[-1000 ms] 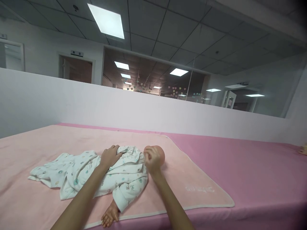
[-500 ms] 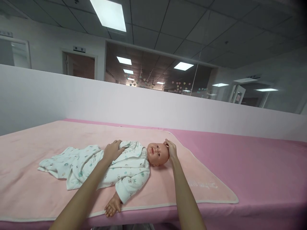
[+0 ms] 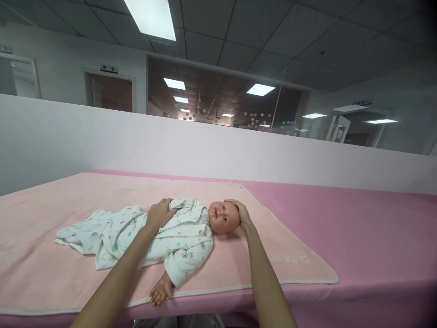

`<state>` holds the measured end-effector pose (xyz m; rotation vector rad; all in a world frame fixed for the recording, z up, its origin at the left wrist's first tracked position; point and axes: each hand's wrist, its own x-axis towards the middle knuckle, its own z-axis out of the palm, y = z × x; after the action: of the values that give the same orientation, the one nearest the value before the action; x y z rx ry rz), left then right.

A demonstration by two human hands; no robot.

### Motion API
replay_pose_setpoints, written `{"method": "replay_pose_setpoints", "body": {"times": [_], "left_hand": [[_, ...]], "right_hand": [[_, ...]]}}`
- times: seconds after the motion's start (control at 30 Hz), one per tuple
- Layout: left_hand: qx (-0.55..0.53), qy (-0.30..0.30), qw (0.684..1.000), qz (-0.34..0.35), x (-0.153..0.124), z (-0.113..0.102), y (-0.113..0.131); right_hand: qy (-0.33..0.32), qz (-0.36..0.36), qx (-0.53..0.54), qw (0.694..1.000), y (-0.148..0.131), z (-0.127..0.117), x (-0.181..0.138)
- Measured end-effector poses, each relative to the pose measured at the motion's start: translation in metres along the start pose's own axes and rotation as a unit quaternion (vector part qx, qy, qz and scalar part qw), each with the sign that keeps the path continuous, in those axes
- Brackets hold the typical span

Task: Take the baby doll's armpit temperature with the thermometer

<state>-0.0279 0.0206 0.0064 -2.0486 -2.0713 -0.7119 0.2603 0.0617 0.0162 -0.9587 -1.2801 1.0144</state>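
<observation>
We have the doll (image 3: 191,234) on its back on the peach blanket (image 3: 51,255), its head (image 3: 223,217) towards our right and its legs trailing off to our left. Our left hand (image 3: 159,215) lies flat on the doll's chest with the fingers spread, pressing on the printed suit (image 3: 186,243) and gripping nothing. Our right hand (image 3: 241,213) is curled round the crown of the head, fingers over the top and palm behind it. The two hands are apart, with the doll's face between them.

We judge the doll light. The head looks like smooth, hard plastic, so it will likely slide in a loose grip and loll if left unsupported. The trunk under the suit seems soft and will probably sag in the middle. The suit itself is loose cloth that bunches and slips over the body, so it makes a poor hold. The surer places are under the back of the head and under the trunk. The bare hand (image 3: 160,291) sticking out of the sleeve on the doll's near side looks like a weak point and no place to pull.

Under the blanket a pink sheet (image 3: 358,228) runs off beyond the doll's head.
</observation>
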Motion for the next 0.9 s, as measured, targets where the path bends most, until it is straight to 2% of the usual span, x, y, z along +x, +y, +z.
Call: {"method": "replay_pose_setpoints", "body": {"times": [0.07, 0.23, 0.47, 0.7, 0.9], "left_hand": [[0.001, 0.005, 1.000, 0.003, 0.000, 0.000, 0.000], [0.003, 0.010, 1.000, 0.007, -0.001, -0.001, 0.001], [0.000, 0.009, 1.000, 0.006, -0.002, -0.002, 0.001], [0.008, 0.004, 1.000, 0.002, -0.002, -0.003, 0.002], [0.006, 0.007, 1.000, 0.003, -0.002, -0.002, 0.002]], "right_hand": [[0.011, -0.012, -0.007, 1.000, -0.002, 0.002, -0.002], [-0.009, -0.038, -0.008, 0.999, -0.008, -0.003, -0.005], [-0.059, 0.009, 0.080, 0.995, -0.002, -0.006, -0.003], [0.011, -0.005, 0.095, 0.995, 0.008, -0.004, 0.008], [-0.068, 0.071, 0.119, 0.988, 0.011, -0.006, 0.007]]}}
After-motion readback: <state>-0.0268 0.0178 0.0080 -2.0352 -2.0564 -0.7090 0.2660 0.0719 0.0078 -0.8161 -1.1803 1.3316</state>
